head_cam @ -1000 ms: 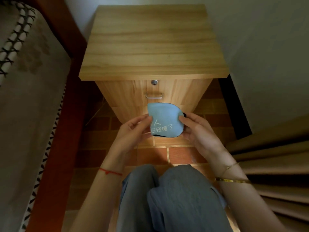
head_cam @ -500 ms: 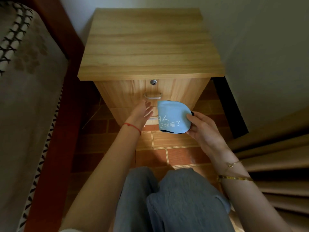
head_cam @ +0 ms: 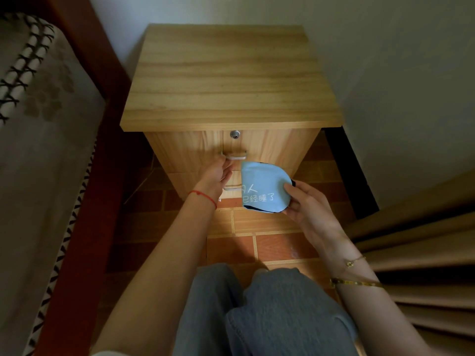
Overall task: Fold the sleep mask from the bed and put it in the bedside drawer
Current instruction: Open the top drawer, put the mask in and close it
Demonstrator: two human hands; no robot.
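1. Terracotta floor tiles, wooden nightstand wedged beside the bed.
2. Folding looks done: right hand is pinching the folded blue sleep mask.
3. Left hand is curling loosely just under the top drawer handle, not gripping; drawer's not open yet, so stowing's left.

1 sleep mask, 2 hands, 1 bedside cabinet, 2 handles.
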